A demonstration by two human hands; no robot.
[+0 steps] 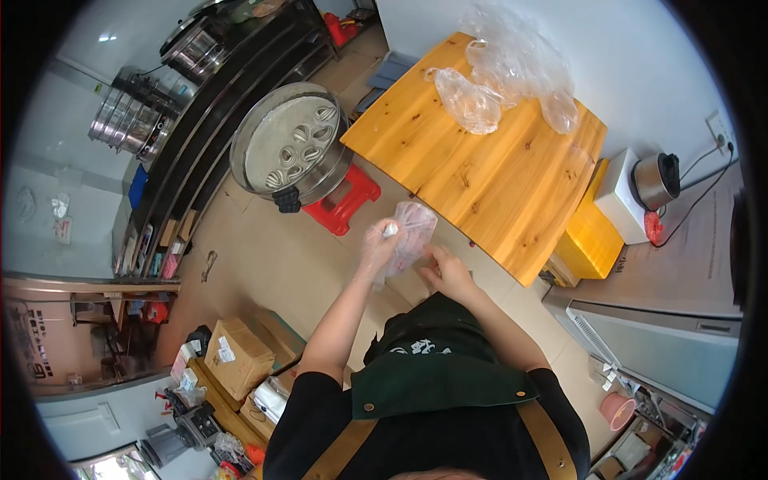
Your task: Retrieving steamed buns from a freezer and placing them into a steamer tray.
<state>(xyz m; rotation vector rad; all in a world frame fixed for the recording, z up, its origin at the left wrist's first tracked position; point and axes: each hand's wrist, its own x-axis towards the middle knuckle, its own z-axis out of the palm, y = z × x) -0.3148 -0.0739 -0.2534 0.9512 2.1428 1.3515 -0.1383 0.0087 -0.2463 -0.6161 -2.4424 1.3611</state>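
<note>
At the upper left of the frame, stacked steel pots [124,124] stand beside the curved-looking black shelving [204,132], with an open-topped cardboard box [238,360] at the lower left. Right of the shelving, a round steel steamer pan [324,178] rests on a red plastic stool [362,189]; ridged oval pieces [312,153] lie spread over its pale lining, and a black cloth [286,199] hangs at its near rim. Near the centre of the frame, the left hand [379,242] is closed, gripping the gathered side of a clear, pink-tinged plastic bag [415,226], which hangs over the floor just left of the worktop. A dark green apron [436,352] shows below. The right hand [448,274] is just right of the bag, its fingers loosely curled and thumb held apart; whether it touches the plastic cannot be told. The wooden worktop [472,180] fills the upper right, carrying crumpled clear bags [520,68] along its far side. Further right are a yellow box [592,232], a white box [620,196] and a steel kettle [652,182].
</note>
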